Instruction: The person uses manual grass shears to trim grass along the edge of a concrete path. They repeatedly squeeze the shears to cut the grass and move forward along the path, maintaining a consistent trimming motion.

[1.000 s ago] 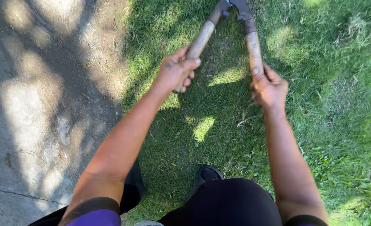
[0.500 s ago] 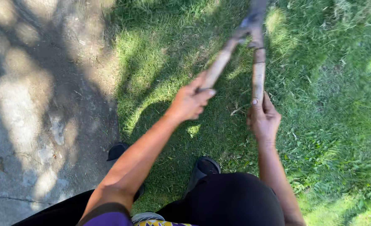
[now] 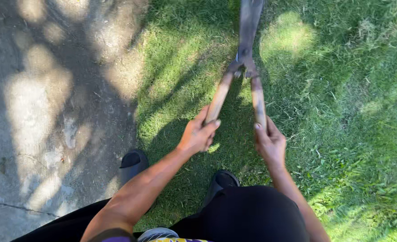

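Both handles have swung closer together since the earlier frame, closing the blades. Pavement lies at left, beside the grass. Left hand is closed around the left wooden handle; right hand grips the right one. Hedge shears extend away from both hands, long axis near-to-far, blades at the far end over the grass.

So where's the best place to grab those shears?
By the two wooden handles, one per hand, near their free ends, coming from behind, as the left hand and right hand do here. The shears point away from the body, so the blades stay far from the fingers, and gripping far from the pivot probably gives the most leverage.
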